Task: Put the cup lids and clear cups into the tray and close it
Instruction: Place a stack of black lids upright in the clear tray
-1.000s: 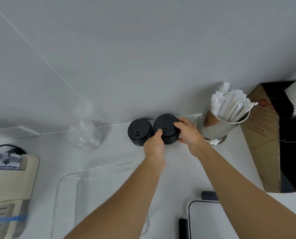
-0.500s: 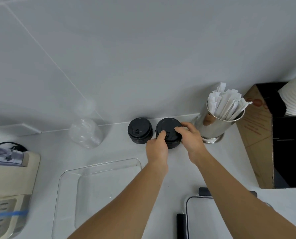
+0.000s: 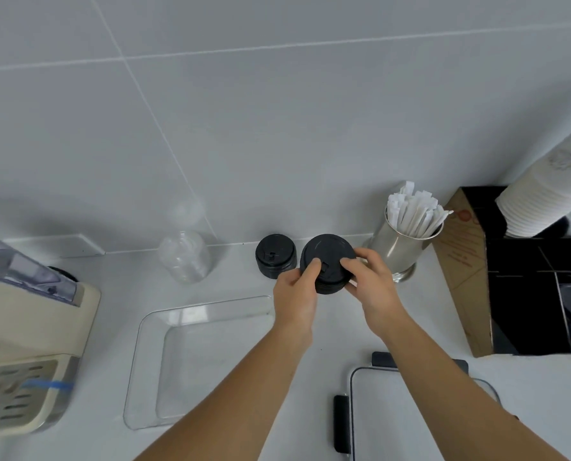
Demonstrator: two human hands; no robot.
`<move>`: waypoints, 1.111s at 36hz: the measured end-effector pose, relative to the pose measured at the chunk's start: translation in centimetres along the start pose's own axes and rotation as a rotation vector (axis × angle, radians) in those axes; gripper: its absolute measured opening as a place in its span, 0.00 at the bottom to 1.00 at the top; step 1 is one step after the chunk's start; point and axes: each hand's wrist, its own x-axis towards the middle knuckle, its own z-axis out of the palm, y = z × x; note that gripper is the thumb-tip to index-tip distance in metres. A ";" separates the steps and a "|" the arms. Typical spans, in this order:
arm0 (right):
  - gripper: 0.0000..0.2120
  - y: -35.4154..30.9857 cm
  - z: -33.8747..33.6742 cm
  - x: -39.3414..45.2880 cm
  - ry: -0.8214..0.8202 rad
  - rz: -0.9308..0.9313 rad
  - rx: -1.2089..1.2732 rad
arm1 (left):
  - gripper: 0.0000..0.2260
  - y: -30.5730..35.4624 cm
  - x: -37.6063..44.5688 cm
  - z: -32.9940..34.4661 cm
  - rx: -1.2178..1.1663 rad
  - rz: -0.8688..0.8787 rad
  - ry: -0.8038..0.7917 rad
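While my fingers hide its sides, I grip a stack of black lids [image 3: 328,257] between left hand [image 3: 295,296] and right hand [image 3: 372,287], thumbs curled on top. It sits beyond the clear tray [image 3: 151,331], whose near edge my forearm cuts off; a second lid stack [image 3: 275,260] stands just left.

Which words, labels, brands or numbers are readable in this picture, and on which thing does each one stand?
No text can be read with certainty.
Brown cardboard panel: a red round mark and lines of reddish print, too blurred to read.
White paper cups stack: a faint grey emblem, too faint to read.
Black lid stack held by both hands: no print visible.
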 end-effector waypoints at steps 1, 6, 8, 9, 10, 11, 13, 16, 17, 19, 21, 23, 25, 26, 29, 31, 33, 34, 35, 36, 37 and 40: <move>0.08 -0.1 0.1 -0.4 -0.006 -0.004 0.018 | 0.20 0.0 -0.3 -0.3 -0.006 0.004 0.004; 0.10 -1.1 0.9 -3.5 -0.031 -0.048 0.039 | 0.24 0.8 -2.8 -2.1 -0.043 0.057 -0.008; 0.10 -1.4 1.2 -4.5 -0.044 -0.065 0.049 | 0.13 1.0 -3.6 -2.9 -0.060 0.071 -0.008; 0.09 -1.6 1.4 -5.1 -0.055 -0.073 0.048 | 0.09 1.1 -3.9 -3.4 -0.067 0.078 -0.009; 0.09 -1.7 1.5 -5.6 -0.067 -0.081 0.041 | 0.07 1.2 -4.3 -3.8 -0.071 0.084 -0.013; 0.09 -1.9 1.7 -6.2 -0.078 -0.087 0.035 | 0.08 1.3 -4.7 -4.3 -0.076 0.093 -0.015; 0.09 -2.1 2.0 -7.2 -0.100 -0.095 0.025 | 0.10 1.7 -5.4 -5.1 -0.086 0.103 -0.022; 0.10 -2.4 2.4 -8.8 -0.136 -0.103 0.013 | 0.13 1.9 -6.6 -6.5 -0.104 0.118 -0.037; 0.11 -2.6 2.5 -9.2 -0.145 -0.100 0.007 | 0.13 2.0 -6.8 -6.8 -0.099 0.123 -0.037; 0.11 -2.8 2.8 -10.2 -0.171 -0.114 -0.010 | 0.13 2.1 -7.6 -7.7 -0.098 0.140 -0.042; 0.11 -2.9 3.1 -11.2 -0.186 -0.136 -0.026 | 0.14 2.2 -8.3 -8.7 -0.104 0.149 -0.049; 0.11 -3.1 3.5 -12.1 -0.202 -0.150 -0.044 | 0.15 2.2 -9.0 -9.6 -0.116 0.152 -0.060; 0.12 -3.2 4.1 -12.9 -0.215 -0.153 -0.065 | 0.16 2.4 -9.6 -10.6 -0.129 0.156 -0.072; 0.12 -3.2 4.3 -13.2 -0.220 -0.152 -0.077 | 0.16 2.4 -9.9 -11.1 -0.137 0.156 -0.076; 0.12 -3.2 4.9 -13.9 -0.233 -0.153 -0.103 | 0.16 2.5 -10.6 -12.7 -0.158 0.149 -0.093; 0.11 -2.9 5.4 -14.3 -0.226 -0.170 -0.115 | 0.16 2.6 -11.1 -13.8 -0.172 0.140 -0.114; 0.10 -2.6 6.0 -14.7 -0.226 -0.185 -0.132 | 0.15 2.5 -11.4 -14.9 -0.188 0.125 -0.137; 0.11 -2.4 6.1 -14.7 -0.232 -0.184 -0.137 | 0.15 2.5 -11.5 -15.2 -0.192 0.119 -0.150; 0.11 -2.2 6.4 -14.9 -0.242 -0.180 -0.141 | 0.16 2.5 -11.7 -15.7 -0.192 0.115 -0.158; 0.11 -2.1 6.6 -15.0 -0.254 -0.175 -0.146 | 0.16 2.4 -11.7 -16.3 -0.187 0.112 -0.169; 0.12 -1.9 6.7 -15.2 -0.266 -0.174 -0.154 | 0.17 2.4 -11.7 -16.8 -0.180 0.110 -0.182; 0.13 -1.3 7.3 -15.7 -0.276 -0.201 -0.188 | 0.17 2.2 -11.7 -18.2 -0.145 0.101 -0.222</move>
